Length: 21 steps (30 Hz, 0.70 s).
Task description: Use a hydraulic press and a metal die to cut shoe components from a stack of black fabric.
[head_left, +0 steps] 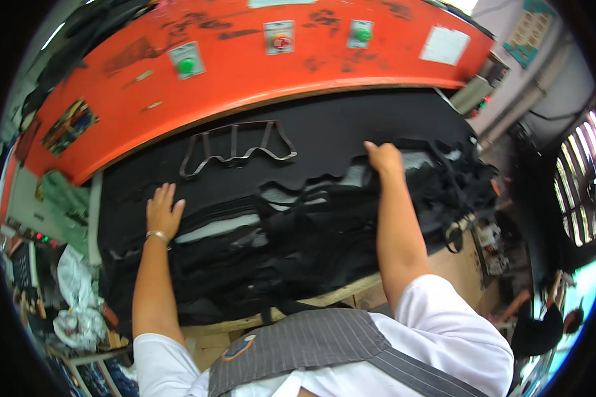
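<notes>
A large black sheet of material (338, 119) covers the work surface in front of me. My left hand (164, 212) lies palm down on its left part, fingers stretched out. Toward the right, my right hand (384, 159) is closed at the sheet's wavy cut edge, the thumb side pointing left; the fingertips are partly hidden. Between and beyond the hands, a metal cutting die (234, 159) rests on the sheet, with a wavy near edge and several crossbars. Nearer to me lies a heap of black cut scraps (311, 245), with grey strips of surface showing through.
An orange machine beam (232, 73) with green and red buttons spans the far side. A grey control box (473, 92) stands at its right end. Clear plastic bags (79, 311) and green cloth (66, 205) are at left. Another person (543, 324) is at the far right.
</notes>
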### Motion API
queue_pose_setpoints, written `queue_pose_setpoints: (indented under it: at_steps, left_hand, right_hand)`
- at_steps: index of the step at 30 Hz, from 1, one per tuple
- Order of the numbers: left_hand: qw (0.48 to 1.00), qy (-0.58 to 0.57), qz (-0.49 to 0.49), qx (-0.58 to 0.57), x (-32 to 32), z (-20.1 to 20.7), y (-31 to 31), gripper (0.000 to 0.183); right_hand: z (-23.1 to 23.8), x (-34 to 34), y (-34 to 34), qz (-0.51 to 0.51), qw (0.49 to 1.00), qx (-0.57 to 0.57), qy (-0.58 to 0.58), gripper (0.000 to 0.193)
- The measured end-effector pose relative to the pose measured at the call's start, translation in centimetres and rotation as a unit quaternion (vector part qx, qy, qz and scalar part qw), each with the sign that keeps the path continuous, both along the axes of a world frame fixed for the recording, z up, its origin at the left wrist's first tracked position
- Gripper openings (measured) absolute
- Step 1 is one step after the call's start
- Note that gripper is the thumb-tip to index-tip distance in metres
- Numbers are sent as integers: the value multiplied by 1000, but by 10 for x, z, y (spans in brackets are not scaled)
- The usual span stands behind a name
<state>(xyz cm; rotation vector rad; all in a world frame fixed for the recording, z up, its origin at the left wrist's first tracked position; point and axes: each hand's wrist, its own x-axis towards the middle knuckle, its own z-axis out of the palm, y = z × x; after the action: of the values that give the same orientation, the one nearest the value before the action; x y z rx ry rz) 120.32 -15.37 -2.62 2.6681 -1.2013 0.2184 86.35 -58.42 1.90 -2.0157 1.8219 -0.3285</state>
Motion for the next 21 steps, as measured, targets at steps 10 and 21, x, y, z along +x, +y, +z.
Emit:
queue_pose_setpoints:
  at_steps: [10, 21]
  left_hand:
    - [979, -82, 9, -184, -2, -11, 63, 28]
    - [970, -37, 13, -238, -4, -14, 69, 51]
  right_hand:
    - [-3, 136, 124, 466, 854, -229, -26, 55]
    - [-17, 173, 173, 461, 837, -228, -187, 37]
